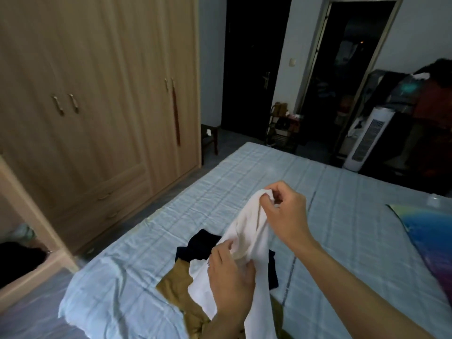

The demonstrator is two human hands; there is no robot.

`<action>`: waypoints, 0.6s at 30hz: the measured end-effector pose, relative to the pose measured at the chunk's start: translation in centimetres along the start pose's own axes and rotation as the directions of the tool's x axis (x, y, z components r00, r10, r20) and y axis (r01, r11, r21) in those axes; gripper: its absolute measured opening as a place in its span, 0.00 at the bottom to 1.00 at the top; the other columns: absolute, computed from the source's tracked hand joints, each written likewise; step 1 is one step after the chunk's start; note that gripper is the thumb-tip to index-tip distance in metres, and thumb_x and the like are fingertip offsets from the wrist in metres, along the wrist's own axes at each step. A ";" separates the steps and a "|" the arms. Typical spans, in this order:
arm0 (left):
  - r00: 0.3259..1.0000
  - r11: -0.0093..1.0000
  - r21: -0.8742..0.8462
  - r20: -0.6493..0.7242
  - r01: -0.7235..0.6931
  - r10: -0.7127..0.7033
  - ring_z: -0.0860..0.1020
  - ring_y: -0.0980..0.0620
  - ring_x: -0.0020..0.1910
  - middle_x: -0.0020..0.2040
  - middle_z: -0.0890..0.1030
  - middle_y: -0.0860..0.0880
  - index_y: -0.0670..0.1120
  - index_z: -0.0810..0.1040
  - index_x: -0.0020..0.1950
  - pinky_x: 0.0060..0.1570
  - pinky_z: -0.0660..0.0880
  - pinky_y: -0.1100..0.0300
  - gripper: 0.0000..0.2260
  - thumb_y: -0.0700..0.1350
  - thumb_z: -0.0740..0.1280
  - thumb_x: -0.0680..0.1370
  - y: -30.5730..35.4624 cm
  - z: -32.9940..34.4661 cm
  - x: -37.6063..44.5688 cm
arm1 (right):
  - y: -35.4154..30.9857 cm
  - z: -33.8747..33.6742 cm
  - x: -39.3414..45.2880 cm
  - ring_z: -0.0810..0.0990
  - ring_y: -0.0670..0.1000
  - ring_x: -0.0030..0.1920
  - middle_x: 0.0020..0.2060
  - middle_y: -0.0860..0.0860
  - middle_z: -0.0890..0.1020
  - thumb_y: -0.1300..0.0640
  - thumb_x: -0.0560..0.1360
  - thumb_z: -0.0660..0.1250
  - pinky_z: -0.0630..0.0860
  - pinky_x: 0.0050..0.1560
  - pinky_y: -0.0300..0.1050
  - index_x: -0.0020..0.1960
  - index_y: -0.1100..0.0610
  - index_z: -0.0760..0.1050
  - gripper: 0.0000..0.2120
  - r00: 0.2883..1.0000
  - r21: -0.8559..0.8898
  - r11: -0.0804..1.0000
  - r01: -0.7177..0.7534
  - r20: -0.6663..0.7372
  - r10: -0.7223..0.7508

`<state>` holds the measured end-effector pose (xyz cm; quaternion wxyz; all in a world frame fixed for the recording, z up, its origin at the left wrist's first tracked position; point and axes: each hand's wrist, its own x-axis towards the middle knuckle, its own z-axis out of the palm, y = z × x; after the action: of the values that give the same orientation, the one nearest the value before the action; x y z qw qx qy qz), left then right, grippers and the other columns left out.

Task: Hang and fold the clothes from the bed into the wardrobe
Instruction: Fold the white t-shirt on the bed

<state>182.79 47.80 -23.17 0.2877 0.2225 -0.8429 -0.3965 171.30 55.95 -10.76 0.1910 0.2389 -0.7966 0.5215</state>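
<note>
Head view: the only camera; all entries below refer to it.
Garment: a white, thin, soft cloth garment [247,228], lifted above a light blue checked bed sheet [342,216], its lower part trailing down toward the near edge of the frame.
Right hand: the right hand [285,211] pinches the garment's upper edge between thumb and curled fingers.
Left hand: the left hand [230,275] grips a bunched fold lower down, fingers curled round the cloth.
Other clothes: a dark navy garment [198,243] and a tan-brown garment [175,285] lie on the sheet directly beneath the white one.
Handling: judged light and limp, with no stiffness; it sags wherever unsupported. Not fragile, and the woven surface should hold in a pinch.
Grasp point: judged best at a seam, hem or shoulder edge, two hands apart, so the cloth spreads flat.
Long axis: runs diagonally from the raised upper end at the right hand down toward the viewer.
Garment front or back: cannot tell.
Destination: a light wooden wardrobe with closed doors [97,94] stands beyond the bed's left side.
</note>
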 end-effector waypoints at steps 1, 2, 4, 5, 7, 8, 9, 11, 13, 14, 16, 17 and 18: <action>1.000 1.000 0.011 0.027 -0.005 0.004 0.74 0.50 0.59 0.56 0.69 0.57 0.49 0.72 0.65 0.57 0.73 0.55 0.25 0.49 0.75 0.70 -0.5 -0.4 0.5 | -0.1 0.3 0.1 0.78 0.42 0.32 0.31 0.42 0.79 0.61 0.74 0.69 0.70 0.32 0.29 0.40 0.49 0.76 0.08 1.000 0.000 1.000 -0.007 0.007 0.007; 0.998 1.000 0.022 0.055 -0.012 0.011 0.73 0.52 0.59 0.57 0.69 0.58 0.50 0.72 0.65 0.57 0.72 0.58 0.25 0.50 0.75 0.71 -1.0 -0.7 1.0 | -0.2 0.5 0.1 0.78 0.42 0.32 0.31 0.42 0.79 0.62 0.74 0.69 0.70 0.31 0.29 0.40 0.49 0.76 0.08 1.000 -0.002 1.000 -0.011 0.012 0.011; 0.993 0.999 0.023 0.110 -0.030 0.028 0.73 0.55 0.59 0.58 0.70 0.58 0.52 0.72 0.66 0.57 0.73 0.60 0.25 0.52 0.75 0.72 -1.8 -1.2 1.6 | -0.3 0.8 0.2 0.77 0.43 0.32 0.30 0.43 0.79 0.62 0.74 0.69 0.71 0.31 0.31 0.40 0.49 0.76 0.09 1.000 -0.009 1.000 -0.016 0.012 0.017; 0.990 0.999 0.012 0.138 -0.036 0.034 0.72 0.56 0.59 0.58 0.71 0.59 0.54 0.72 0.65 0.57 0.73 0.60 0.24 0.53 0.75 0.72 -2.1 -1.5 1.8 | -0.4 0.8 0.3 0.77 0.43 0.31 0.30 0.43 0.79 0.62 0.74 0.69 0.71 0.31 0.31 0.40 0.49 0.76 0.09 1.000 -0.012 1.000 -0.018 0.008 0.018; 0.982 0.999 -0.010 0.181 -0.052 0.053 0.72 0.58 0.58 0.58 0.71 0.60 0.55 0.72 0.64 0.55 0.73 0.63 0.22 0.55 0.74 0.73 -2.8 -1.8 2.0 | -0.4 0.7 0.4 0.77 0.42 0.31 0.30 0.42 0.78 0.62 0.74 0.69 0.69 0.30 0.30 0.39 0.48 0.76 0.10 1.000 -0.015 1.000 -0.019 -0.004 0.019; 0.979 0.998 -0.019 0.195 -0.056 0.059 0.72 0.58 0.58 0.58 0.71 0.61 0.56 0.72 0.64 0.52 0.72 0.65 0.22 0.56 0.73 0.73 -3.0 -1.9 2.2 | -0.4 0.6 0.4 0.77 0.42 0.31 0.30 0.42 0.78 0.61 0.74 0.69 0.69 0.30 0.30 0.40 0.47 0.75 0.10 1.000 -0.018 1.000 -0.020 -0.008 0.020; 0.977 0.998 -0.024 0.203 -0.058 0.062 0.72 0.58 0.57 0.58 0.71 0.61 0.56 0.72 0.64 0.50 0.71 0.68 0.21 0.56 0.73 0.73 -3.1 -1.9 2.3 | -0.5 0.6 0.4 0.77 0.42 0.31 0.30 0.42 0.78 0.61 0.74 0.69 0.70 0.30 0.30 0.40 0.47 0.75 0.10 1.000 -0.024 0.999 -0.023 -0.012 0.023; 0.976 0.998 -0.022 0.209 -0.066 0.069 0.73 0.59 0.56 0.58 0.72 0.61 0.57 0.72 0.63 0.46 0.69 0.71 0.21 0.57 0.73 0.73 -3.2 -1.8 2.5 | -0.4 0.5 0.4 0.77 0.43 0.32 0.31 0.43 0.79 0.61 0.75 0.69 0.70 0.31 0.30 0.40 0.47 0.75 0.09 0.999 -0.031 0.999 -0.036 -0.018 0.035; 0.973 0.997 -0.034 0.217 -0.068 0.073 0.73 0.59 0.57 0.57 0.73 0.62 0.57 0.73 0.62 0.49 0.70 0.70 0.21 0.59 0.73 0.72 -3.2 -1.6 2.6 | -0.3 0.4 0.5 0.77 0.44 0.32 0.32 0.45 0.79 0.61 0.75 0.69 0.72 0.31 0.33 0.40 0.49 0.76 0.08 0.999 -0.039 0.998 -0.047 -0.025 0.046; 0.973 0.997 -0.051 0.221 -0.062 0.072 0.74 0.59 0.57 0.57 0.73 0.61 0.57 0.73 0.61 0.52 0.71 0.68 0.20 0.60 0.72 0.72 -3.2 -1.4 2.5 | -0.2 0.3 0.6 0.77 0.44 0.32 0.32 0.45 0.79 0.61 0.75 0.69 0.72 0.31 0.33 0.40 0.49 0.76 0.09 0.998 -0.044 0.998 -0.047 -0.034 0.046; 0.976 0.996 -0.077 0.210 -0.039 0.055 0.75 0.58 0.57 0.57 0.75 0.61 0.57 0.74 0.61 0.56 0.73 0.63 0.20 0.62 0.72 0.73 -2.8 -1.1 2.2 | -0.1 0.2 0.7 0.77 0.44 0.32 0.31 0.45 0.79 0.62 0.75 0.69 0.71 0.30 0.31 0.40 0.49 0.76 0.09 0.998 -0.048 0.998 -0.047 -0.053 0.045; 0.978 0.996 -0.083 0.202 -0.028 0.044 0.75 0.58 0.57 0.57 0.75 0.60 0.56 0.74 0.61 0.57 0.74 0.61 0.21 0.62 0.72 0.72 -2.5 -0.9 2.0 | 0.0 0.3 0.6 0.77 0.43 0.31 0.31 0.45 0.79 0.61 0.75 0.69 0.71 0.30 0.30 0.40 0.49 0.76 0.09 0.997 -0.050 0.997 -0.054 -0.059 0.051; 0.980 0.997 -0.080 0.196 -0.025 0.040 0.75 0.57 0.57 0.57 0.74 0.60 0.56 0.73 0.61 0.57 0.74 0.60 0.22 0.61 0.72 0.71 -2.2 -0.7 1.9 | 0.1 0.4 0.6 0.77 0.43 0.31 0.31 0.45 0.79 0.61 0.75 0.69 0.71 0.30 0.30 0.40 0.49 0.76 0.09 0.996 -0.052 0.997 -0.061 -0.065 0.058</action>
<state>182.20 44.96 -23.98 0.2172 0.1571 -0.8550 -0.4440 170.74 55.54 -10.63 0.2067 0.1932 -0.8106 0.5127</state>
